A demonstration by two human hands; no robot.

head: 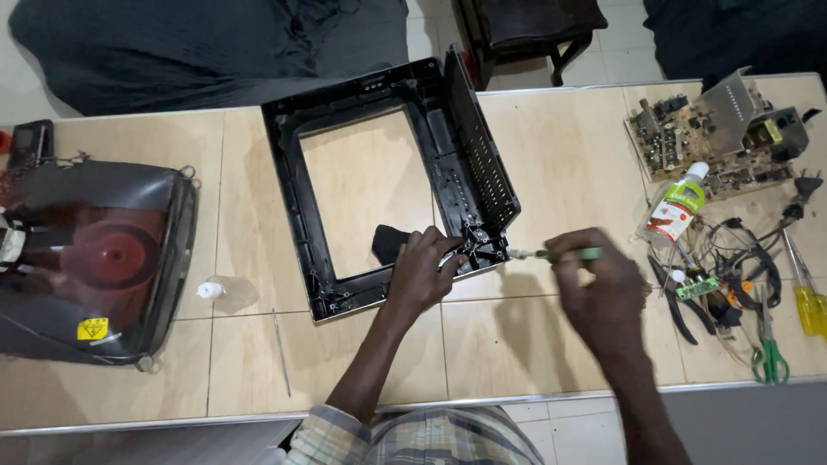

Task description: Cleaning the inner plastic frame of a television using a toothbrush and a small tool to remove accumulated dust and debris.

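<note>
Your left hand [422, 271] rests on the near right corner of the black frame [293, 181], fingers curled down over its rim, not far in from the desk's near edge [172, 418]. Your right hand [599, 297] is just to the right of it, pinched shut on a green-handled brush [560, 254] whose pale tip points left and meets that same corner of the frame; the two hands are close but not touching. A dark cloth [388, 244] lies inside the frame's opening, right beside your left fingers. The frame lies flat near the middle of the desk, its opening showing bare wood, with a vented side panel [482, 151] standing up along its right side. A thin rod [281, 351] lies near the front edge, left of your arm, and a small clear bottle [226, 293] lies on its side just beyond it. At the left end sits a picture tube [95, 263], face down. Toward the right end, near you, lie green scissors [769, 349], a yellow screwdriver [808, 301], black pliers [672, 301] and tangled wires [745, 254]. Beyond them a bottle [679, 207] with a green cap lies tilted, and at the far right corner is a circuit board [719, 129].
</note>
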